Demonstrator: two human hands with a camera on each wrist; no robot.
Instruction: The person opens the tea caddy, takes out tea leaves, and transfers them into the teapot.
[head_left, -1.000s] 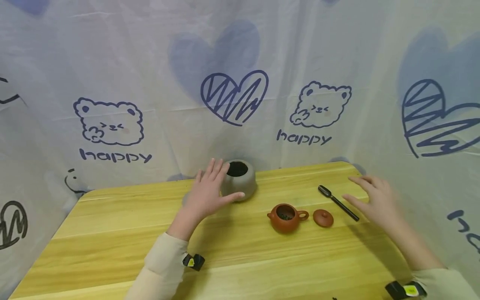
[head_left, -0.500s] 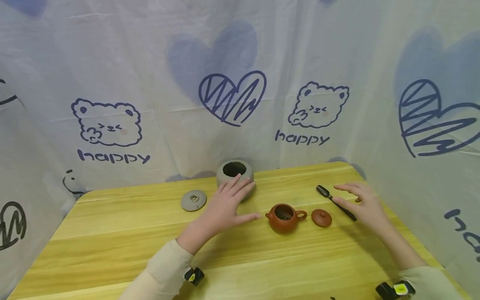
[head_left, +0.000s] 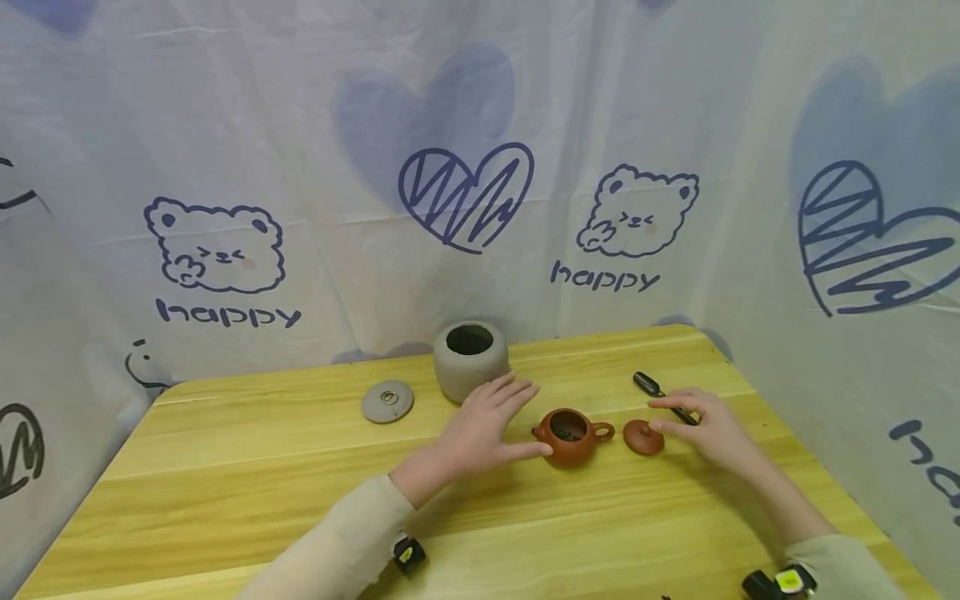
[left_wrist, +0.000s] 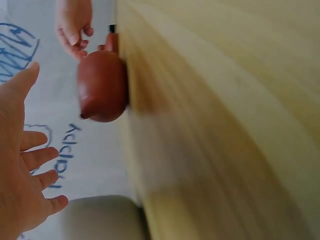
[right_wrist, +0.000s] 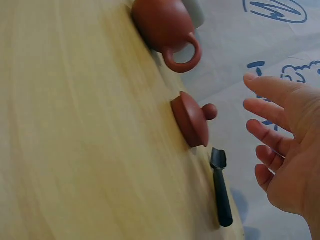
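Observation:
A small reddish-brown clay teapot [head_left: 573, 450] stands uncovered on the table, with dark tea leaves [head_left: 567, 434] inside. Its round lid [head_left: 643, 438] lies to the right of the handle, knob upward. My left hand [head_left: 483, 429] is spread just left of the teapot, thumb near the spout side; in the left wrist view its fingers are apart from the pot. Above the lid hovers my right hand [head_left: 708, 429], fingers loosely bent and holding nothing; the right wrist view shows a gap between fingers and lid. A black tea scoop [head_left: 649, 384] lies partly hidden behind that hand.
Behind my left hand stands a grey round jar [head_left: 467, 367] with its mouth uncovered. Its flat grey lid [head_left: 387, 402], bearing a ring, lies to the left. A printed cloth [head_left: 337, 250] hangs behind the wooden table [head_left: 247, 475].
My left hand has moved right and nearer, from beside the grey jar to the teapot, uncovering the jar's lid. My right hand has moved left, from beyond the scoop to above the teapot lid.

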